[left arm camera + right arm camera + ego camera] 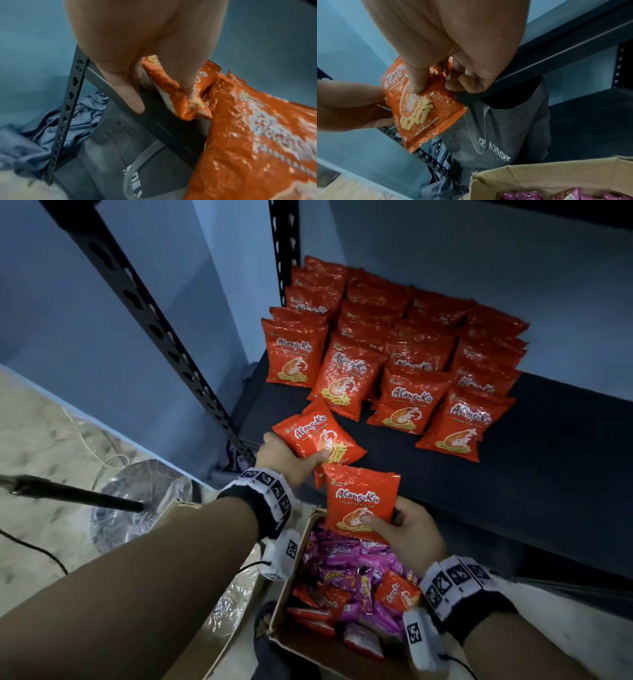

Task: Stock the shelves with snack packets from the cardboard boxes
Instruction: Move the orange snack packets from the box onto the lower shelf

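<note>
In the head view my left hand [294, 457] grips a red prawn-cracker packet [315, 433] by its lower edge, tilted, just above the dark shelf's [531, 474] front left corner. The left wrist view shows the thumb and fingers pinching that packet [173, 88]. My right hand [394, 525] holds a second red packet [359, 498] upright over the box, thumb on its front [423, 108]. Several rows of the same red packets [411, 354] stand at the back of the shelf. Below, the open cardboard box [308, 642] holds purple and red packets.
A perforated black shelf post [164, 337] rises at the left. A grey "ONE STOP" bag [505, 135] and crumpled grey cloth [77, 121] lie under the shelf. A clear round base [137, 501] with a black pole [68, 493] stands on the floor to the left.
</note>
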`<move>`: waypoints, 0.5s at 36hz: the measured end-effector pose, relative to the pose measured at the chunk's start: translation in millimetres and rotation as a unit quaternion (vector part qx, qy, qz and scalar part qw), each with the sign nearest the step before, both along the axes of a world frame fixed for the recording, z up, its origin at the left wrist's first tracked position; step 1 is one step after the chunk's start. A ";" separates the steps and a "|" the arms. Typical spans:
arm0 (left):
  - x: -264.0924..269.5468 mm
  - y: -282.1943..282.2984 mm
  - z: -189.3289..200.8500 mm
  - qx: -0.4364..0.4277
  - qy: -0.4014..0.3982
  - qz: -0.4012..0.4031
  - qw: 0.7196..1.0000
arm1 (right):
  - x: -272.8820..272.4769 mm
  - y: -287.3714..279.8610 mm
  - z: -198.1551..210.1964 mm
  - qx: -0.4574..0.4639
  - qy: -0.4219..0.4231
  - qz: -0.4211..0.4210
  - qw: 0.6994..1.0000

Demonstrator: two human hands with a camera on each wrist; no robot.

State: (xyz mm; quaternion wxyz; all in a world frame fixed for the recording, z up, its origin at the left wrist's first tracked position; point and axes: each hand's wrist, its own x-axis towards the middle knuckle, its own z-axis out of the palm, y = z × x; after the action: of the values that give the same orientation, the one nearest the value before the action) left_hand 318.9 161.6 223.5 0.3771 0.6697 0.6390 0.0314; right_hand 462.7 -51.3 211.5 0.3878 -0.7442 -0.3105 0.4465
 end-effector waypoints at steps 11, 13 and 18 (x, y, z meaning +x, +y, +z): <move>-6.7 14.6 0.9 -0.024 -0.090 -0.007 0.996 | 20.1 12.2 18.5 0.021 -0.007 -0.030 0.999; -14.0 17.4 6.5 0.009 -0.122 -0.001 0.993 | 21.8 19.2 23.9 0.031 -0.023 -0.029 0.999; -34.0 41.5 24.9 0.065 -0.214 0.007 0.975 | 24.5 52.4 35.5 0.068 -0.058 -0.047 0.995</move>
State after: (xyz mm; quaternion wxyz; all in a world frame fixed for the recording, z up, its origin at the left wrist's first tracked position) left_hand 284.9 203.1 248.4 0.4609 0.6659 0.5445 0.2182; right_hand 487.2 1.1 247.0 0.4393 -0.7546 -0.3267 0.3617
